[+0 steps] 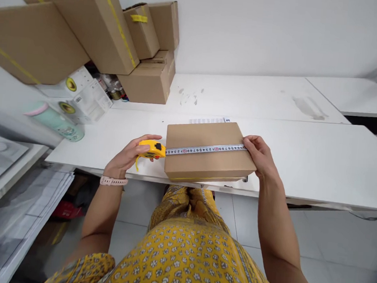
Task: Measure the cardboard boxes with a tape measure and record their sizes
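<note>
A closed brown cardboard box [205, 136] sits near the front edge of the white table, with yellow tape along its near side. My left hand [134, 152] grips a yellow tape measure [151, 149] just off the box's left edge. From its case the numbered metal blade [204, 150] runs straight across the box top. At the box's right edge, my right hand [259, 156] pinches the blade's far end, thumb on top, with the other fingers partly hidden beside the box.
Several cardboard boxes [147, 83] are stacked at the back left. Below them stand white cartons with avocado pictures [93, 102] and a mint green bottle [56, 121]. A printed sheet [206, 121] lies behind the box. The white table's [305, 169] front edge runs close to my body.
</note>
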{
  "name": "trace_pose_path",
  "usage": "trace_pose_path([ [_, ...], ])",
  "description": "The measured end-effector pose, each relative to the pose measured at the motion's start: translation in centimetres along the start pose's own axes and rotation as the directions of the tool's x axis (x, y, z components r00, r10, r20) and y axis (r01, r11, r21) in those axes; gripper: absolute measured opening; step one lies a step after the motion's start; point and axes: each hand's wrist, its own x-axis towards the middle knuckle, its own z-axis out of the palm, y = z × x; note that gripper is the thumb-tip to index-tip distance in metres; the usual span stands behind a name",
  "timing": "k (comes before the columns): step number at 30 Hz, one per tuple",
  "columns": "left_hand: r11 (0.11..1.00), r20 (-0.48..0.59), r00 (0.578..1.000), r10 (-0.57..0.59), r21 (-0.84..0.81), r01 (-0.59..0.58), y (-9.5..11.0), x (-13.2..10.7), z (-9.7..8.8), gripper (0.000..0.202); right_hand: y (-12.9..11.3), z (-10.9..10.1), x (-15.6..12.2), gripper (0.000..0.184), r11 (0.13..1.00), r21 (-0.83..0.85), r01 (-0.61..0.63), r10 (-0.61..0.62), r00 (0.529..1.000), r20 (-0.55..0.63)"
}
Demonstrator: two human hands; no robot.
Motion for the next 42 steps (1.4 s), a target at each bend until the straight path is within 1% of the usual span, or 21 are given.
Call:
trace_pose_path([
  [3,0.999,0.038,0.999,-0.014,-0.031,0.015,-0.3,0.1,-0.5,0.068,0.0,0.1,0.0,0.032,0.998,-0.049,0.034,-0.035,0.999,-0.012],
  [8,0.999,0.076,0.997,-0.002,-0.041,0.005,-0.4,0.6,-1.0,0.068,0.3,0.1,0.0,0.032,0.998,-0.052,0.037,-0.039,0.998,-0.041],
  [12,1.0,0.076,0.997,0.002,-0.01,-0.002,-0.1,0.7,-1.0,0.07,0.8,0.1,0.1,0.031,0.997,-0.047,0.066,-0.068,0.997,-0.044],
  [15,1.0,0.058,0.998,-0.003,0.013,0.003,0.1,1.0,-1.2,0.071,1.0,0.4,0.3,0.032,0.999,-0.025,0.048,-0.05,0.997,-0.065],
  [18,1.0,0.051,0.999,-0.008,0.019,0.007,0.2,2.0,-1.8,0.073,1.1,0.9,0.7,0.033,0.999,0.007,0.038,-0.037,0.996,-0.087],
  [21,1.0,0.028,1.0,-0.002,0.005,0.002,0.3,3.4,-2.4,0.07,1.2,1.3,1.4,0.036,1.0,0.012,0.029,-0.028,0.996,-0.082],
  [26,0.999,0.014,1.0,-0.021,0.044,0.02,1.0,4.8,-2.5,0.069,1.5,1.5,2.5,0.044,0.999,0.032,0.025,-0.022,0.996,-0.085],
  [30,0.997,0.017,0.999,-0.035,0.062,0.034,1.2,5.0,-2.5,0.067,1.7,1.5,2.7,0.05,0.999,0.028,0.027,-0.025,0.997,-0.078],
  [35,1.0,0.042,0.999,-0.016,0.011,0.015,0.8,5.1,-2.6,0.064,1.4,1.5,2.9,0.049,0.999,0.038,-0.009,0.012,0.995,-0.097],
  [39,1.0,0.036,0.999,-0.003,0.009,0.003,0.5,5.0,-2.7,0.063,1.2,1.4,3.0,0.047,1.0,-0.02,0.012,-0.014,0.995,-0.098],
  [42,1.0,0.048,0.999,-0.005,0.031,0.004,0.5,5.1,-3.0,0.065,1.0,1.4,3.0,0.048,0.998,-0.052,0.023,-0.028,0.994,-0.109],
])
